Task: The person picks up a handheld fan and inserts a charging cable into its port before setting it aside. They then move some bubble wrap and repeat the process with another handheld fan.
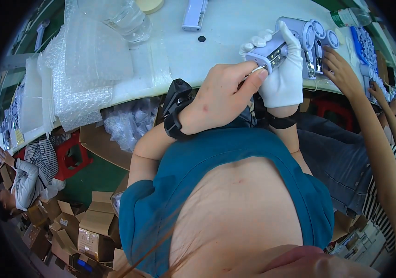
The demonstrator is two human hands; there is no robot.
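My right hand (283, 74), in a white glove, is closed around a pale lavender handheld fan (267, 50). Its handle casing is open on one side, showing small parts inside. My bare left hand (228, 85), with a black device strapped at the wrist, pinches a thin whitish piece (254, 70) against the near end of the handle. The fingers partly cover that piece, and its kind is unclear. Just right of the glove are more lavender fans (331, 39) with round grilles. A lavender casing (194, 16) and a small black disc (201, 39) lie beyond my hands.
Bubble wrap bags (84, 92) overhang the table's left edge, beside a clear plastic container (133, 28). A co-worker's hand (341, 69) reaches in at right, near the fans. A bottle (350, 17) lies at the far right. Cardboard boxes (98, 217) crowd the floor at lower left.
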